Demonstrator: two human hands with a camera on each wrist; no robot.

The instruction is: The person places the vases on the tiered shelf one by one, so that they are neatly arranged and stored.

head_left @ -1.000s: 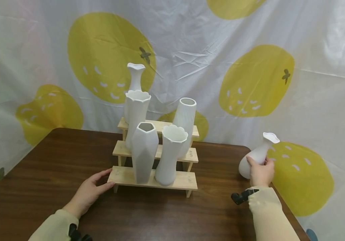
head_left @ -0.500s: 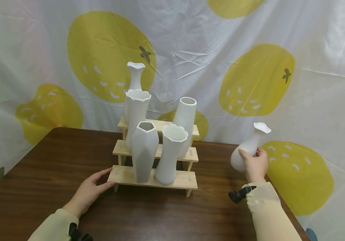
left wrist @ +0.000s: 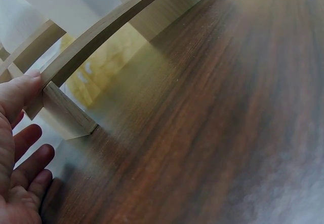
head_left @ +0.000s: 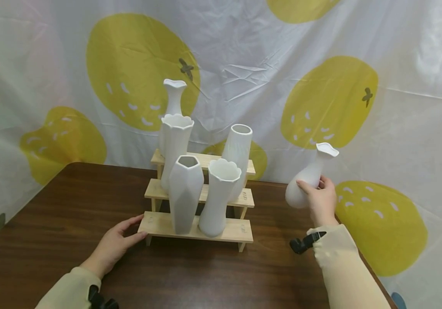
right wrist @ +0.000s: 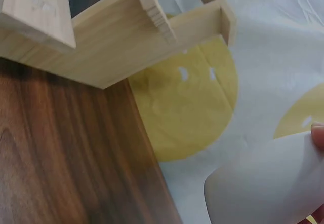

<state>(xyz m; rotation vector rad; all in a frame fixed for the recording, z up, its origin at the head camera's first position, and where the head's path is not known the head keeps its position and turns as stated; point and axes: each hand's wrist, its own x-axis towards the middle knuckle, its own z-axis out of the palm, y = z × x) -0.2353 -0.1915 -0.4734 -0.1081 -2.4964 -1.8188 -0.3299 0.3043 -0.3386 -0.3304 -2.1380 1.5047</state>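
My right hand [head_left: 322, 201] grips a white vase [head_left: 306, 182] with a round belly and wavy flared mouth, tilted above the table's right side. In the right wrist view the vase's base [right wrist: 258, 183] points left, with a bit of thumb at the edge. A three-step wooden stand [head_left: 240, 231] holds several white vases. My left hand [head_left: 112, 244] holds its lowest step by the left end, thumb at the front corner and index finger at the back. On that step stand a faceted vase [head_left: 185, 197] and a scalloped vase [head_left: 218, 201].
Behind these stand a taller scalloped vase [head_left: 175, 146], a smooth tapered vase [head_left: 240, 150] and, at the top left, a wavy-mouthed vase [head_left: 174, 98]. The dark wooden table [head_left: 190, 279] meets a lemon-print cloth [head_left: 244, 51] at the back and right.
My right hand has lifted the vase and carried it left and away from me, toward the stand. My left hand and the stand have stayed in place.
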